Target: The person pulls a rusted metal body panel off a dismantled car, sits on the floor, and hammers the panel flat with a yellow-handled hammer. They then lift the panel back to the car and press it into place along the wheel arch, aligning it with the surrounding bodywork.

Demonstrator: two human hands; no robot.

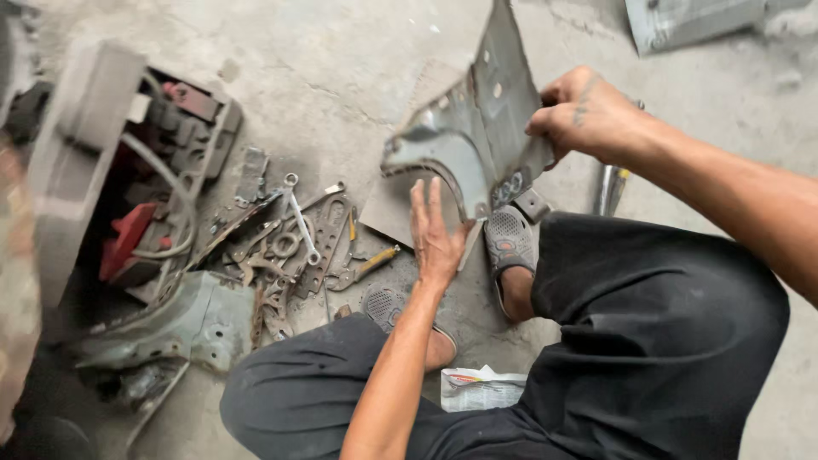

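Grip: your right hand (588, 115) clamped on bent metal panel (477, 140) mid-frame; left hand (434, 234) open, flat against panel's lower edge, steadying.

The panel (477, 128) in my right hand (588, 115) is thin sheet metal, dull grey with worn, scuffed paint. At nine o'clock from my left hand (434, 238) lie rusty steel wrenches (298, 226), matt brown. The concrete floor (341, 68) is rough and dusty; my trousers (665, 341) are matt black cloth.

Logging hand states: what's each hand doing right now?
Left hand: open, flat against the grey metal panel.
Right hand: closed, gripping the panel's edge.
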